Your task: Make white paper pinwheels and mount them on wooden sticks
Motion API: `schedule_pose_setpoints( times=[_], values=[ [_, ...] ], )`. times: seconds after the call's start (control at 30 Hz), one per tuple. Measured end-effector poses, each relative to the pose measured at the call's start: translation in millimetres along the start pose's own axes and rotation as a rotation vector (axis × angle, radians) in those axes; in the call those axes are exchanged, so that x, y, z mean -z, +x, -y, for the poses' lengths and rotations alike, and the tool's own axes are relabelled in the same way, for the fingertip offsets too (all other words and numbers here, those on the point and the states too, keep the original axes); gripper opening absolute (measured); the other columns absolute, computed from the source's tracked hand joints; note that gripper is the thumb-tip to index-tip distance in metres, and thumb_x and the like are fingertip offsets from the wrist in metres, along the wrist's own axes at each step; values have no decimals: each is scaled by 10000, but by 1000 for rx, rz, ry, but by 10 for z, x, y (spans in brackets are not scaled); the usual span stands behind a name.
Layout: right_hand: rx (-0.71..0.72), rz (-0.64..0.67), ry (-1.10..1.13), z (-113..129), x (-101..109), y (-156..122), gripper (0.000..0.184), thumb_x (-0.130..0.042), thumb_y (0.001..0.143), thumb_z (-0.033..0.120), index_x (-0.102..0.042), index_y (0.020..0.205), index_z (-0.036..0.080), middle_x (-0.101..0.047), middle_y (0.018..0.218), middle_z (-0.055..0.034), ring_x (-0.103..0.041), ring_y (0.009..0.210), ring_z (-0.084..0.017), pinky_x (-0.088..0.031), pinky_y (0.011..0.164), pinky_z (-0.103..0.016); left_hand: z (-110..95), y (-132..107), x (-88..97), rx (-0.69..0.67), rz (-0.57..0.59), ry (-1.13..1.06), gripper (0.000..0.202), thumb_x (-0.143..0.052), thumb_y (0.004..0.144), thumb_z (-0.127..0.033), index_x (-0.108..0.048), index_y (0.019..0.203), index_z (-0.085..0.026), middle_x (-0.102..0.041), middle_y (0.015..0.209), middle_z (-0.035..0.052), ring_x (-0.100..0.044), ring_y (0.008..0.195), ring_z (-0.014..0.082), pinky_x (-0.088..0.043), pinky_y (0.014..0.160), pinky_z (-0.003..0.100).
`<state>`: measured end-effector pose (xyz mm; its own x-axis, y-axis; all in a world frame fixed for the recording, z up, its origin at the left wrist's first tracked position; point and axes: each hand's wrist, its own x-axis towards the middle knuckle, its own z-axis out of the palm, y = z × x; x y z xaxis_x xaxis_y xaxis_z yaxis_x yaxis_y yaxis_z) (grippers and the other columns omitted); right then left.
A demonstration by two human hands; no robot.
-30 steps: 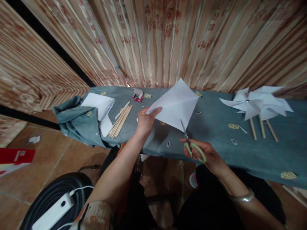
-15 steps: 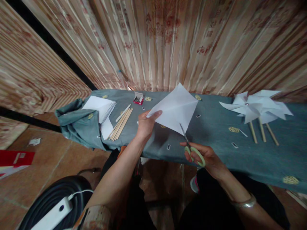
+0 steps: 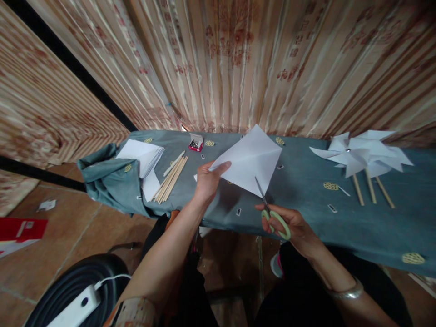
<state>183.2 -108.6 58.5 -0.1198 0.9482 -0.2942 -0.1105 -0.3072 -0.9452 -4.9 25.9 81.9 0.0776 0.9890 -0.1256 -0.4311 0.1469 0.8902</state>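
Left grip (image 3: pixel 207 182) pinches a white sheet (image 3: pixel 252 156) by its left corner, thumb uppermost; sheet held above the table (image 3: pixel 299 181). Right grip (image 3: pixel 294 225) is closed round green-handled scissors (image 3: pixel 267 210), blade over the sheet's near corner, forward of that grip. Judged at cutting stage; depth of cut unclear. Apparently complete: pinwheels (image 3: pixel 359 156) on three sticks, right of the right grip. Apparently unused, left of the left grip: stacked paper (image 3: pixel 141 154) and loose sticks (image 3: pixel 172 181).

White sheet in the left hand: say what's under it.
Beneath the white sheet, bluish cloth shows past its lower edge, with yellow print. Covered are some fingers of the left hand and anything farther under.
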Motion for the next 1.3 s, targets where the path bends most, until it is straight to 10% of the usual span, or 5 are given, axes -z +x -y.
schedule_pose_setpoints(
  times=[1.3],
  values=[
    [-5,-50,-25,64,-71,45,626,-773,644,671,-744,991,151,-615,615,-11,-506,539,-113,-421,525,-263,37,-104,-52,85,-13,0,340,-922,464,-317,-735,675,-128,-710,664,21,-592,564,117,-445,592,250]
  ],
)
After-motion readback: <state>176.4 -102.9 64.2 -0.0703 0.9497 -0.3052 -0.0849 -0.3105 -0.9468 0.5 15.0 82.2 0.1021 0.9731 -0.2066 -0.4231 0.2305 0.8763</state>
